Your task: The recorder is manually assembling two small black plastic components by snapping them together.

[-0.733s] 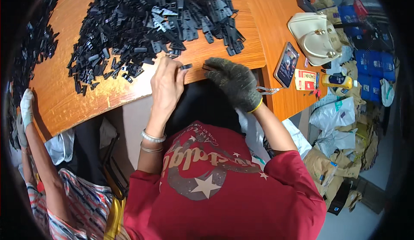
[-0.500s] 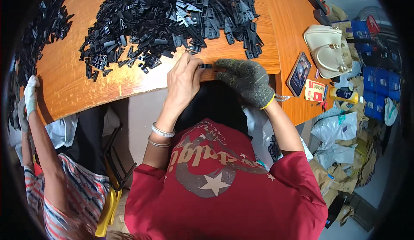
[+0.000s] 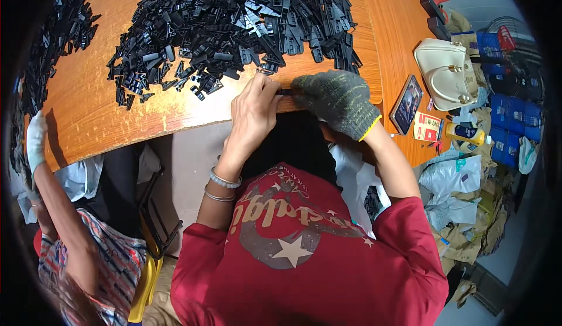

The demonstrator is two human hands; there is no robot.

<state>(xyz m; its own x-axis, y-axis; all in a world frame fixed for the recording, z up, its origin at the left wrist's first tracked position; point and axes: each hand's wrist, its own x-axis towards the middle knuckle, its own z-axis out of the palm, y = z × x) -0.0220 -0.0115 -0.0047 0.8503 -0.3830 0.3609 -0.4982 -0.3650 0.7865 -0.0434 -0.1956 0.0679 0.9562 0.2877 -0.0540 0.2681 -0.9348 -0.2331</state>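
Between my hands, at the table's near edge, is a small black plastic piece (image 3: pixel 285 92). My bare left hand (image 3: pixel 254 108), with bracelets at the wrist, pinches its left end. My right hand (image 3: pixel 339 100) wears a dark grey knitted glove with a yellow cuff. Its fingers close on the piece's right end and hide much of it. Just beyond my hands lies a large heap of black plastic pieces (image 3: pixel 193 24), some long and wedge-shaped, others short and clip-like.
A phone (image 3: pixel 406 104), a cream handbag (image 3: pixel 446 71), a red-and-white card (image 3: pixel 427 127) and a yellow bottle (image 3: pixel 468 133) lie to the right. At left a co-worker's gloved hand (image 3: pixel 36 140) is by another black heap (image 3: pixel 64 24). Wrapped packages (image 3: pixel 452 176) fill the floor at right.
My right hand has shifted slightly up and turned, its fingers now covering more of the piece. My left hand has moved a little right. The co-worker's hand has lowered slightly.
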